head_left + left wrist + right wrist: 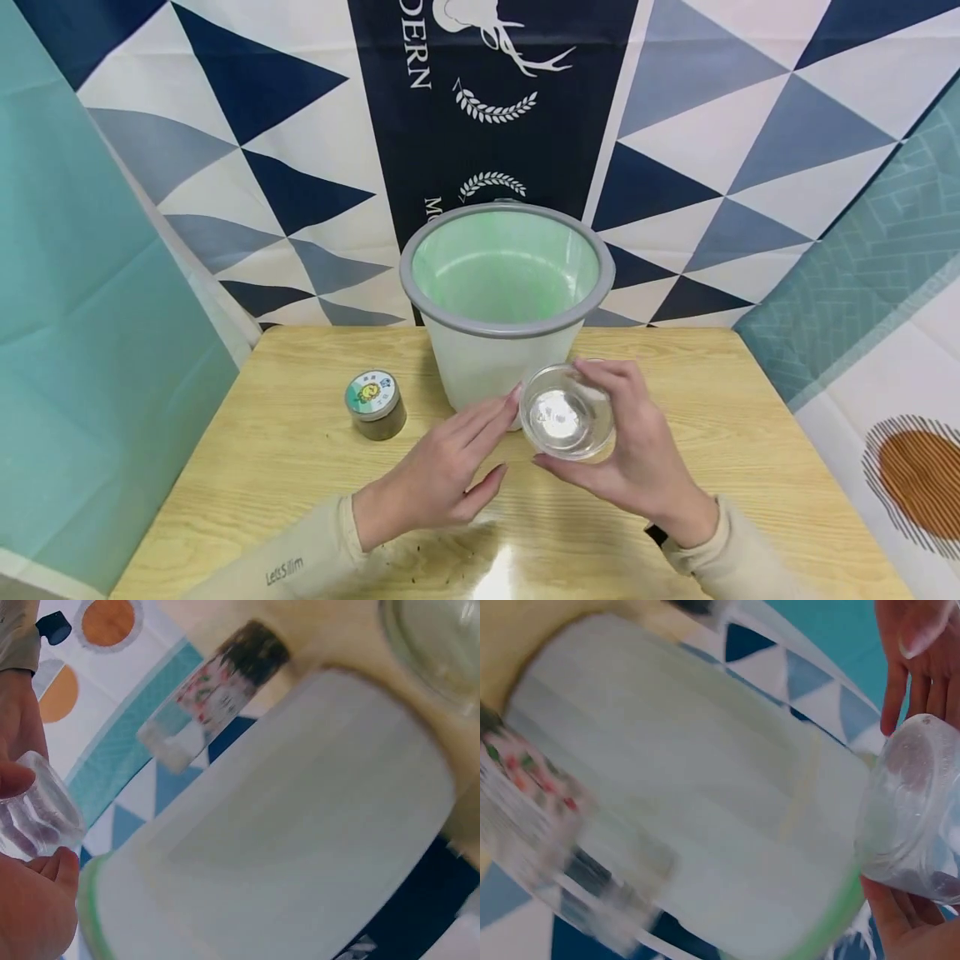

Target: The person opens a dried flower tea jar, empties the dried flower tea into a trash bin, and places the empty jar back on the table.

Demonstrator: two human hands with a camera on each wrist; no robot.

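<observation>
A clear round jar (564, 417) is tilted in my right hand (641, 450), which holds it between thumb and fingers, its wide mouth turned towards me. I see no lid on it. My left hand (442, 467) is beside the jar, fingers straight and together, thumb apart. Its fingertips come up to the jar's rim; whether they touch is unclear. In the right wrist view the same jar (915, 810) lies between the two hands. Just behind stands a white bin (468, 358) with a grey rim and a pale green inside.
A lidded jar (375, 406) with a printed top stands on the wooden table (285, 467), left of the bin. Past the bin, a bottle with a floral label (217, 697) shows in the left wrist view. Dark specks lie near the table's front. Patterned cloth (300, 167) hangs behind.
</observation>
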